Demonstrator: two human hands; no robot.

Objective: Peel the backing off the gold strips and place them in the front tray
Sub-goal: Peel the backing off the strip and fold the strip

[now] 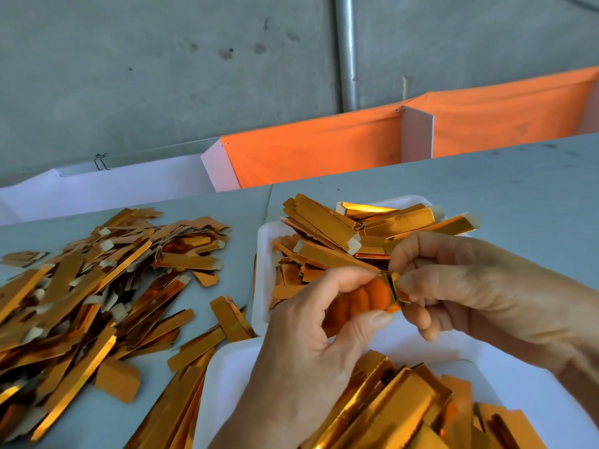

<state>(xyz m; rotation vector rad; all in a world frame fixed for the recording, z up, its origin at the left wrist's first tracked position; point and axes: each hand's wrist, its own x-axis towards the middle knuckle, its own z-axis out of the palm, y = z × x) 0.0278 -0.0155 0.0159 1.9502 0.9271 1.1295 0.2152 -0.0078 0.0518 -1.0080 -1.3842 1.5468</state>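
My left hand (311, 335) curls its fingers and thumb round one gold strip (359, 299), whose shiny face reflects the fingers. My right hand (470, 286) pinches the right end of that same strip between thumb and forefinger, just above the gap between two white trays. The near tray (223, 377) at the bottom holds several shiny gold strips (398, 406). The far tray (264, 254) behind my hands is heaped with folded gold strips (337, 231) that show pale tab ends.
A large loose pile of gold strips and pale backing pieces (97, 286) covers the grey table (486, 189) on the left. Behind the table's far edge run orange (324, 150) and white (129, 186) panels, with a concrete wall and a metal pipe (346, 50) beyond.
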